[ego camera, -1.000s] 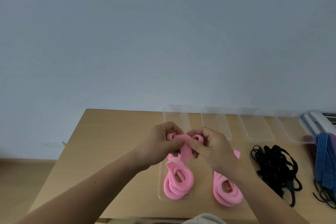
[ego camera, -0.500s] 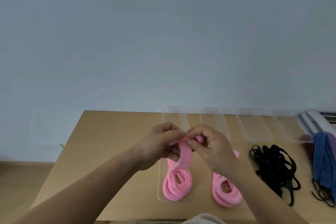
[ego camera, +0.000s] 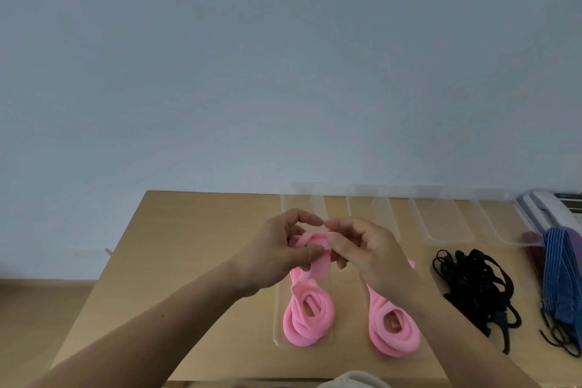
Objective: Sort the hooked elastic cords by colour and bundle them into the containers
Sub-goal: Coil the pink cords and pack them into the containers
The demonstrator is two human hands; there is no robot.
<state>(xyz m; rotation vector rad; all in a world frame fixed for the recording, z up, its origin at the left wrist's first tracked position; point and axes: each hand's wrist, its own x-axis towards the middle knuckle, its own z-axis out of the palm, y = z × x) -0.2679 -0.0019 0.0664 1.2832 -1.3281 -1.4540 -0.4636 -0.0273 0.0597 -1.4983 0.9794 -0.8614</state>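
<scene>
White device (ego camera: 544, 211) at wooden table's (ego camera: 189, 246) far right corner

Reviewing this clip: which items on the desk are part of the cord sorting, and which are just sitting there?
Part of the job:
- left hand and right hand, both pinching the pink cord
- second pink coil
- black cords
- blue striped cords
- clear containers

Lying about:
- white device, far right
- pale cloth, near edge
</scene>
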